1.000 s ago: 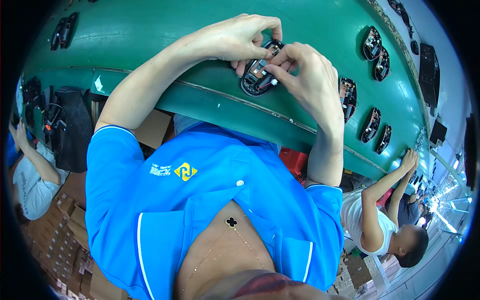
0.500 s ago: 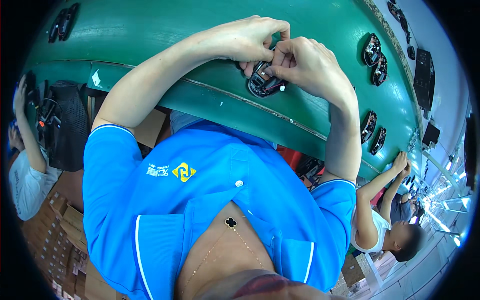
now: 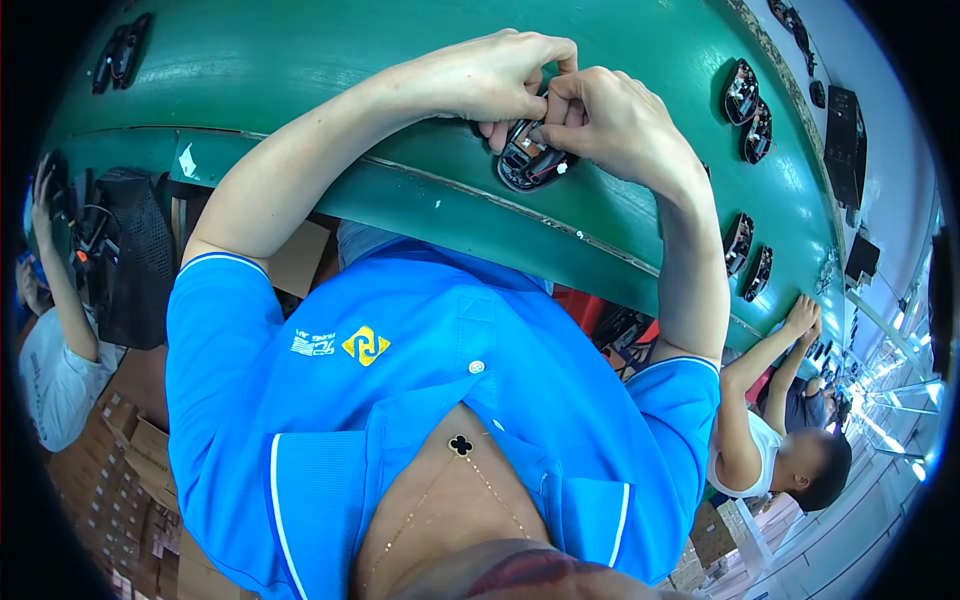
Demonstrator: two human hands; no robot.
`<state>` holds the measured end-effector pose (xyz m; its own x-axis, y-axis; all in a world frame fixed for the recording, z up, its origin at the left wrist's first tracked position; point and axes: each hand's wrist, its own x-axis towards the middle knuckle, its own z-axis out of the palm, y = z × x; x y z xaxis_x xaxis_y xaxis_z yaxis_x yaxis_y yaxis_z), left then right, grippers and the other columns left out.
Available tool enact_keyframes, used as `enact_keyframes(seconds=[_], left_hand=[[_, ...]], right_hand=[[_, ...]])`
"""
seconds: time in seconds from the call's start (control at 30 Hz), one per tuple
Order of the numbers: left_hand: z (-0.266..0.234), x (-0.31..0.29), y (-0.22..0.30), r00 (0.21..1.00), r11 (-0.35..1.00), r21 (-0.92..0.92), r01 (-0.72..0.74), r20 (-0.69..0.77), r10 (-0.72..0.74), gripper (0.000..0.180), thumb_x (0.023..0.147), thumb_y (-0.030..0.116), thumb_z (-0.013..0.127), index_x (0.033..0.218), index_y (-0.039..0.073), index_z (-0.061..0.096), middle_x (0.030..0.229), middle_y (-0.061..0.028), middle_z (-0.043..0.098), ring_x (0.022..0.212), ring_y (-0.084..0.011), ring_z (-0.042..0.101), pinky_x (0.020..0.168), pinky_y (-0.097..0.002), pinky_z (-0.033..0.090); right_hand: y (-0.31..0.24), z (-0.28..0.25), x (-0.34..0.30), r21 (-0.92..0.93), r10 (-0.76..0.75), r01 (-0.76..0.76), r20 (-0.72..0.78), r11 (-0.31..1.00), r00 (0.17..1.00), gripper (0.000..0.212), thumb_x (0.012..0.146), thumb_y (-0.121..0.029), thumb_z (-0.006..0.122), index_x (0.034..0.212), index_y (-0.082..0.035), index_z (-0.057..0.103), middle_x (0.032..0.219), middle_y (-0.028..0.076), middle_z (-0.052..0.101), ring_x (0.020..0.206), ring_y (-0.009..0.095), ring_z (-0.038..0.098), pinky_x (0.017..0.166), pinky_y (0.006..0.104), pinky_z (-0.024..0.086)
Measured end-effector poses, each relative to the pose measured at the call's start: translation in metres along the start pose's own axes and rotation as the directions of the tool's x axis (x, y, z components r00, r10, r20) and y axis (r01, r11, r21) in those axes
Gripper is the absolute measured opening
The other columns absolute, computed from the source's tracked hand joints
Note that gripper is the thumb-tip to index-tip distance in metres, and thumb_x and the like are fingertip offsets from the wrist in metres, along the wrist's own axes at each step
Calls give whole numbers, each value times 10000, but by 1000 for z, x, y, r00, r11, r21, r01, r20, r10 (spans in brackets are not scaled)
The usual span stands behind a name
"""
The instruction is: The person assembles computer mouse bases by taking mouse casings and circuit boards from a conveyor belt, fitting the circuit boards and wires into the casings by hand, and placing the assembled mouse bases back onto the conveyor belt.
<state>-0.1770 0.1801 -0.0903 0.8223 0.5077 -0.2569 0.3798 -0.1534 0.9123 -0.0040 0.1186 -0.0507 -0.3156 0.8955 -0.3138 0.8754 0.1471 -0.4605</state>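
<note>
Hands (image 3: 500, 82) (image 3: 625, 118): left gripping black casing (image 3: 514, 177) | right curled over it (grip unclear) | inside: coppery piece (image 3: 528, 148)

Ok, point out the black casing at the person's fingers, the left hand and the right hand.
Black casing (image 3: 520, 164): head view, on its open inside near the lower end.
Left hand (image 3: 508, 78): head view, on its back.
Right hand (image 3: 620, 118): head view, on its back.

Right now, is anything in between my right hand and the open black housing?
Nothing visible. Your right hand is right at the open black housing, thumb over its right side. Your left hand holds its far left part; the small white plug sits near the right edge.
</note>
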Motion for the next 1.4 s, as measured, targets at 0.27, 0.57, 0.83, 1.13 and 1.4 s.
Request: enact_keyframes(seconds=[0.27,0.57,0.83,1.13,1.4], left_hand=[[0,1,-2,997,997,-38,-65,-44,63,214,837,-107,606,1036,-31,583,695,-165,692,464,-209,675,375,-285,546],[-5,0,-1,1000,1000,-7,6,10,-6,261,931,-34,602,1185,-30,543,665,-98,639,476,-165,650,375,-238,519],[-2,1,3,1000,1000,-3,19,2,-19,265,946,14,645,1187,-31,545,635,-80,615,460,-157,635,371,-236,505],[-2,-1,4,1000,1000,-20,19,-12,-19,274,944,31,664,1183,-28,544,630,-68,598,449,-149,619,362,-232,482],[-4,-2,5,999,999,-42,15,-29,-16,279,934,26,664,1181,-20,544,639,-62,592,440,-141,598,363,-230,468]], right_hand=[[-6,-1,5,-35,42,-41,10,999,999,169,792,-119,759,676,-44,661,571,23,608,478,150,510,482,290,401],[16,25,-30,218,-149,227,-325,949,934,104,841,-38,710,935,-54,750,892,61,643,794,174,559,686,281,449],[9,53,-47,132,-154,222,-395,966,906,210,856,1,669,1030,-92,743,1062,62,590,911,203,511,781,298,464],[5,60,-46,24,-215,254,-460,967,862,266,843,25,664,1070,-85,748,1068,61,590,929,210,507,814,302,461],[7,72,-53,222,-96,262,-565,939,820,239,822,8,707,1041,-82,738,1125,64,610,969,237,534,849,329,489]])
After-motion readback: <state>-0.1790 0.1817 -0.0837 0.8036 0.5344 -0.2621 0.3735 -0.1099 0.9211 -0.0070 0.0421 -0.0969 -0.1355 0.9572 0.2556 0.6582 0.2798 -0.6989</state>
